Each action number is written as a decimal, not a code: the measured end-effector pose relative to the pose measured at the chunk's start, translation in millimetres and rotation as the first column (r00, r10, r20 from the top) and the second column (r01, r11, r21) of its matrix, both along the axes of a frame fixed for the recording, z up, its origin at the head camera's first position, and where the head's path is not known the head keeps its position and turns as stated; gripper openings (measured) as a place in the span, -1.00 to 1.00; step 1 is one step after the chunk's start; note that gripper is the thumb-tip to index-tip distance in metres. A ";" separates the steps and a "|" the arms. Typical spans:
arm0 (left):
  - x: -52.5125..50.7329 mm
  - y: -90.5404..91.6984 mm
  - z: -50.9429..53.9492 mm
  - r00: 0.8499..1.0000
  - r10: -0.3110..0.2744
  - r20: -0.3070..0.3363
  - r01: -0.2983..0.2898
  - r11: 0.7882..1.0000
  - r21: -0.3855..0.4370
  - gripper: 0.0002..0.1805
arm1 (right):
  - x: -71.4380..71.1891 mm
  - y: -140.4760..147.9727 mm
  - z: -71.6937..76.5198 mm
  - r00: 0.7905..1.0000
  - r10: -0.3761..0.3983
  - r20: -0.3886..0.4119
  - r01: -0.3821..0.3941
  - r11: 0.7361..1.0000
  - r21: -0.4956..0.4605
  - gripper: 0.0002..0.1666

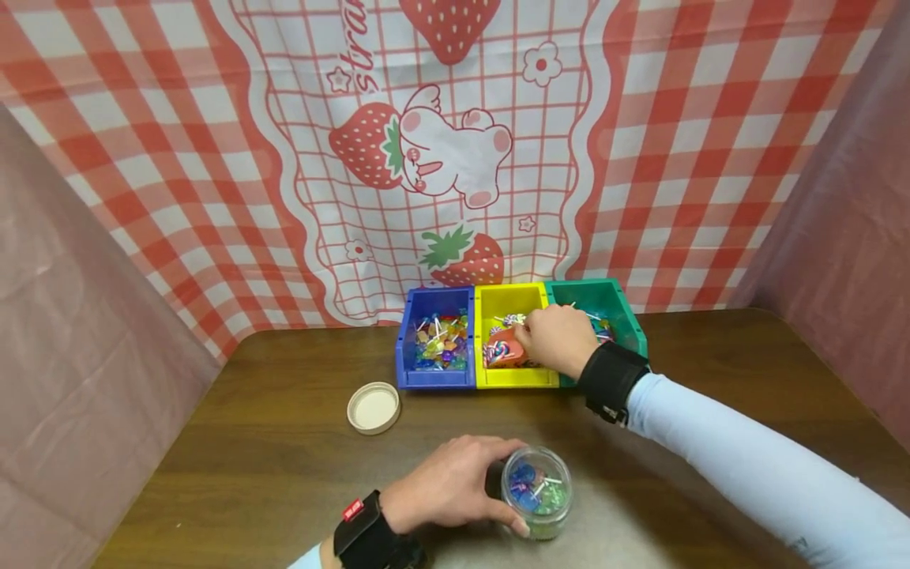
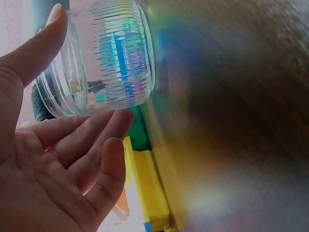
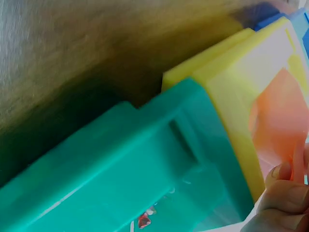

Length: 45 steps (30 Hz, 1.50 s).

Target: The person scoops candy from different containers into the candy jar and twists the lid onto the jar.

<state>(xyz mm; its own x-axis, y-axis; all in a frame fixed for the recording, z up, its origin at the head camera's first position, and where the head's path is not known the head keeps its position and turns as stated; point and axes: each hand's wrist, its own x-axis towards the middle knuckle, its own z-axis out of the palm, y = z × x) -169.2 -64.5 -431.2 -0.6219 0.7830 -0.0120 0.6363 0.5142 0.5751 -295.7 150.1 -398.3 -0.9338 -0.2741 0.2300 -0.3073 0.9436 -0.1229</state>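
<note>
Grips a glass jar (image 1: 546,528) in the left hand (image 1: 455,484) and an orange scoop (image 3: 282,116) in the right hand (image 1: 563,340).
Wraps thumb and fingers round opposite sides of the jar, upright toward the near edge of the table (image 1: 249,458), probably against sliding or tipping; pinches the scoop by its handle inside the yellow bin (image 1: 517,379), perhaps to reach low among swirl-striped pieces (image 1: 501,350). In a row along the table's far edge, likely for easy reach: blue bin (image 1: 437,379) at left, yellow in the middle, green bin (image 1: 593,294) at right. Off toward the table's left edge, seemingly out of the way: a pale lid (image 1: 374,408). For the jar: clear, open-mouthed, ribbed low on the wall, with blue pieces (image 1: 526,474), green pieces (image 1: 553,498) and white sticks inside. For the scoop: smooth, plain orange; cannot tell how full.
</note>
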 end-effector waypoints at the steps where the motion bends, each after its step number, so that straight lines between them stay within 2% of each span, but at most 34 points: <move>1: -0.1 0.3 0.0 1.000 -0.001 -0.005 0.001 1.000 0.002 -0.15 | 0.0 1.6 0.8 1.000 -0.005 -0.001 0.005 1.000 -0.011 -0.40; 5: -0.4 0.4 -0.6 0.999 -0.004 -0.033 0.004 1.000 0.010 -0.15 | -0.9 8.9 3.2 0.999 -0.032 0.015 0.033 0.998 -0.061 -0.37; 12: -0.4 -0.9 -0.8 0.999 0.004 -0.046 -0.004 1.000 0.000 -0.14 | -1.6 24.9 1.7 0.991 -0.045 0.126 0.071 0.975 -0.211 -0.35; 15: -0.1 -0.9 -1.2 0.998 0.005 -0.055 -0.005 1.000 0.000 -0.13 | -0.2 33.1 -2.3 0.994 -0.018 0.108 0.048 0.958 -0.284 -0.34; 19: 0.0 -0.6 -1.9 0.999 -0.005 -0.052 0.005 1.000 0.001 -0.14 | 5.4 44.1 -5.5 0.998 0.011 0.067 0.012 0.943 -0.332 -0.35; 26: 2.6 -2.8 -2.3 0.999 0.012 -0.046 -0.014 0.999 -0.034 -0.13 | 30.8 56.3 1.2 0.994 0.070 0.084 -0.034 0.929 -0.369 -0.39; 29: 3.6 -3.3 -3.2 0.999 0.023 -0.039 -0.024 0.999 -0.032 -0.11 | 44.7 59.5 4.4 0.993 0.101 0.055 -0.072 0.920 -0.386 -0.39; 33: 2.3 -3.5 -5.5 0.999 -0.002 -0.034 0.002 1.000 -0.004 -0.11 | 62.2 62.9 7.8 0.987 0.160 0.001 -0.147 0.909 -0.389 -0.40; 38: -0.3 -5.0 -6.9 0.999 -0.025 -0.047 0.026 0.999 0.022 -0.13 | 78.3 64.1 19.7 0.964 0.266 -0.028 -0.257 0.893 -0.369 -0.51; 42: -1.3 -5.4 -6.7 0.998 -0.027 -0.065 0.029 0.999 0.021 -0.12 | 88.9 65.0 31.1 0.946 0.323 -0.011 -0.303 0.873 -0.383 -0.60; 45: -1.0 -4.0 -6.7 0.997 -0.034 -0.073 0.036 0.999 0.026 -0.08 | 95.5 67.4 37.2 0.922 0.386 0.016 -0.349 0.851 -0.392 -0.61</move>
